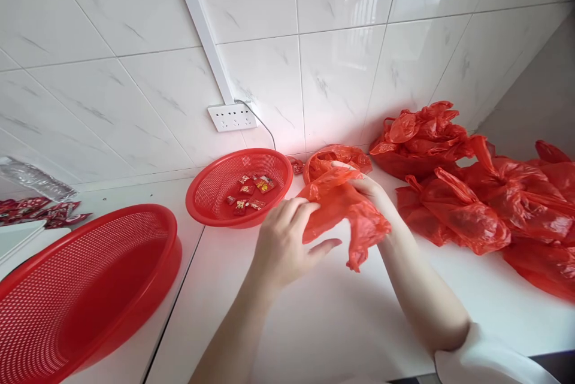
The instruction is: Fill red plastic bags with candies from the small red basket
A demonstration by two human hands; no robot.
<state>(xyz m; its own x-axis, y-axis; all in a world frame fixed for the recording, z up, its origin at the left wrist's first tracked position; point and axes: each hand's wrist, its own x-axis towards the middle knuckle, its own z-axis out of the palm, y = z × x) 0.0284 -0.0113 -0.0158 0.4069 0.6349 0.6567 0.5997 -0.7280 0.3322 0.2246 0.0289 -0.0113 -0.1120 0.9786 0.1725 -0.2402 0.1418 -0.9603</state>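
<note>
My left hand (285, 240) pinches the near edge of a thin red plastic bag (345, 210) above the white counter, thumb and fingers closed on the film. My right hand (371, 189) grips the same bag from the far side, partly hidden behind it. The bag hangs crumpled between both hands. Just behind it lies another red bag (336, 159), rolled open. To the left stands a small red mesh basket (215, 192) with several wrapped candies (251, 189) in its bottom.
A large red mesh basket (85, 288) sits at the front left. A pile of filled red plastic bags (476, 192) covers the counter on the right. A wall socket (231, 116) with a cable is on the tiled wall. Red wrappers (40, 210) lie at the far left.
</note>
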